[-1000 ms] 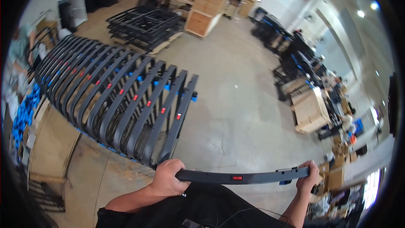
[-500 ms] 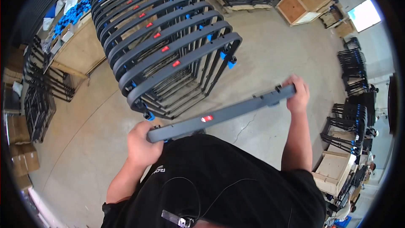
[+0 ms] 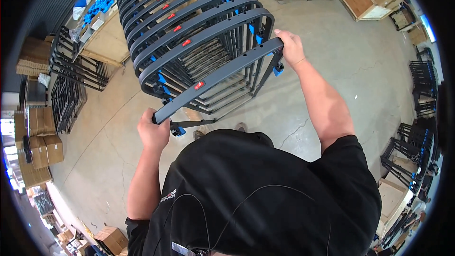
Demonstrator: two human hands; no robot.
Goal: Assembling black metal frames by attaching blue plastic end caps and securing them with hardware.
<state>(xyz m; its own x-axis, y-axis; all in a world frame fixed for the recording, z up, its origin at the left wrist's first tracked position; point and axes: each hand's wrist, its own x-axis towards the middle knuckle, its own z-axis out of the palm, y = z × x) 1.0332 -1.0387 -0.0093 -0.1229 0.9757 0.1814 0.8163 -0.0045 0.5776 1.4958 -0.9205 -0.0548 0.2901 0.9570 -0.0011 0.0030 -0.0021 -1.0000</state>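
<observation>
Held frame shifts closer to row of similar frames, now at its near end, roughly parallel; contact unclear. Left hand, right hand: fingers clamped on opposite ends. Surface matte, dark grey, metal-looking, holed; red tag; blue clips; smooth, cracked floor.

Cracked grey floor, dark ribbed panelling upper left, bright window upper right.
</observation>
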